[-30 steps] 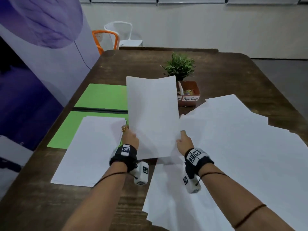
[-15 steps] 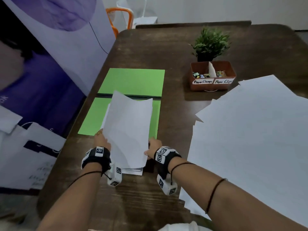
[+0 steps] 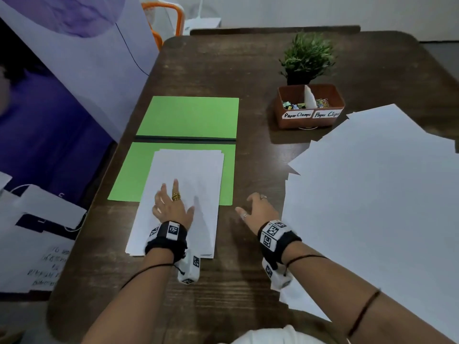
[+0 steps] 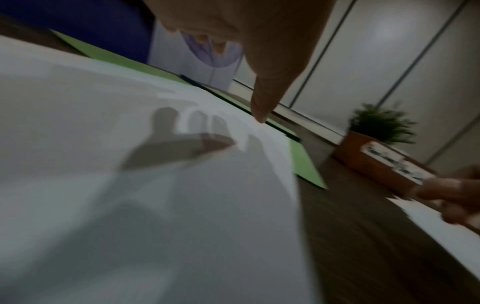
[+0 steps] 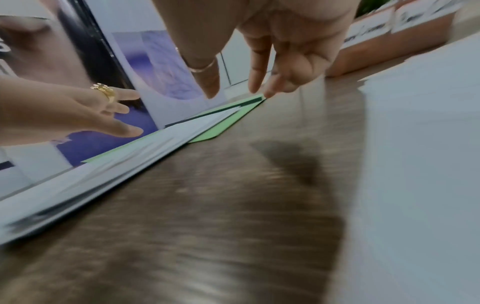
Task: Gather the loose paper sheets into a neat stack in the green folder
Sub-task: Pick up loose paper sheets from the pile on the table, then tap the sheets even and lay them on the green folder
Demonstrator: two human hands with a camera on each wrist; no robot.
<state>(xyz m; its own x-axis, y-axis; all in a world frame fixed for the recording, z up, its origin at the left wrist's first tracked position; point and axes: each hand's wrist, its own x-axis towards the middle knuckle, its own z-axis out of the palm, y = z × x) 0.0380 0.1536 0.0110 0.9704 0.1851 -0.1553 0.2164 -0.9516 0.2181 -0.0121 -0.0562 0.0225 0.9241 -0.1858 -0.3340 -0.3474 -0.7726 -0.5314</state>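
Note:
The green folder (image 3: 134, 175) lies open at the table's left, its black spine across the middle. A stack of white sheets (image 3: 193, 175) lies on its near half and overhangs the near edge onto the wood. My left hand (image 3: 171, 204) is spread flat over the stack's near part, fingers straight, holding nothing; the right wrist view shows this left hand (image 5: 78, 111) just above the stack (image 5: 130, 160). My right hand (image 3: 258, 209) hovers open over bare wood, between the stack and the loose sheets (image 3: 372, 194) spread over the right of the table.
A brown box (image 3: 310, 108) labelled paper clamps and paper clips stands behind the loose sheets, with a small potted plant (image 3: 308, 58) behind it. A purple banner (image 3: 62, 95) stands along the table's left edge. Chairs (image 3: 169, 16) stand at the far end.
Both hands carried the upright sheets left and laid them on the stack in the folder. Both have let go; the right hand has moved off to the right.

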